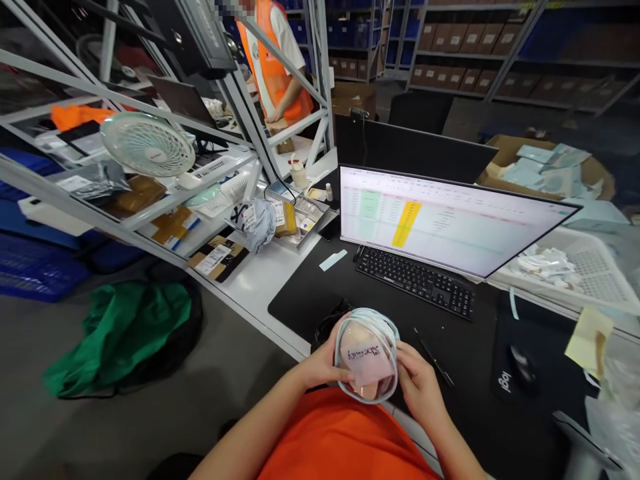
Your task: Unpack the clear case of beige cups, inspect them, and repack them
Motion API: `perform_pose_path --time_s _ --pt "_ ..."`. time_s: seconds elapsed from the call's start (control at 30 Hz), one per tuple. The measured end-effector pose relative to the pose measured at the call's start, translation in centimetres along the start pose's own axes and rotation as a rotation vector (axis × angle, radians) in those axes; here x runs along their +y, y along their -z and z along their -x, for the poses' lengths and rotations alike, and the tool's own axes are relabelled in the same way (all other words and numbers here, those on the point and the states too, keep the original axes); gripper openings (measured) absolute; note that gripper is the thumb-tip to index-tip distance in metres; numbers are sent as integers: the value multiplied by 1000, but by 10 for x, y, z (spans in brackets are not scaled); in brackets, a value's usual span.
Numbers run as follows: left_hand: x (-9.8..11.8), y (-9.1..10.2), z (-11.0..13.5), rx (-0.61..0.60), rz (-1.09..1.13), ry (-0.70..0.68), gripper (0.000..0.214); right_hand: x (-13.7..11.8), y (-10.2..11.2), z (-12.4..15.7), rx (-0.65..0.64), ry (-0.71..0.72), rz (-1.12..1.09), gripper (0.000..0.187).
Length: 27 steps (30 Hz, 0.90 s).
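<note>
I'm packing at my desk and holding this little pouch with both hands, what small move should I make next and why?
Probably turn the pouch the right way up. Your left hand and right hand grip its two sides, and the writing on its pink card appears upside down to you, so you likely cannot read it against the monitor yet.

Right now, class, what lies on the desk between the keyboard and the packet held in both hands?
In the head view, only bare black desk mat lies between keyboard and packet; a pen lies just right.
</note>
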State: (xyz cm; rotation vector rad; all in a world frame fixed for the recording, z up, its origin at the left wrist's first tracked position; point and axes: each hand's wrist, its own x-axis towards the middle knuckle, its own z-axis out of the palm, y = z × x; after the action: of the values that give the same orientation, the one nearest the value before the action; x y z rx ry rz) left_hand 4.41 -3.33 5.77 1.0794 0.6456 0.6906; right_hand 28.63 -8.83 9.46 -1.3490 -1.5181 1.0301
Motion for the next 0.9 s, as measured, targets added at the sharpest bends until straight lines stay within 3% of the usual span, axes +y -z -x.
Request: perform_pose_path --time_s 0.1,0.23,0.43,0.5,0.6,0.73,0.9 --pt "5 -1 -1 -12 1 -21 128 6 -8 -3 -5 -23 -101 24" --pt "9 2 5 28 -87 -46 120 24 -18 -9 -46 -105 -339 51" --pt "2 9 18 47 -205 -78 123 37 -38 -11 -15 -75 -444 70" --pt "7 11 21 78 -343 -78 130 34 -38 -10 -50 -78 -401 68" --pt "26 12 22 125 -533 -87 135 30 -34 -11 -132 -34 -238 50" --pt "60 10 16 55 -643 -140 100 22 -32 -16 -183 18 -190 42" --pt "70 15 13 -119 -583 -140 62 -6 -40 -17 -235 -162 -177 55"
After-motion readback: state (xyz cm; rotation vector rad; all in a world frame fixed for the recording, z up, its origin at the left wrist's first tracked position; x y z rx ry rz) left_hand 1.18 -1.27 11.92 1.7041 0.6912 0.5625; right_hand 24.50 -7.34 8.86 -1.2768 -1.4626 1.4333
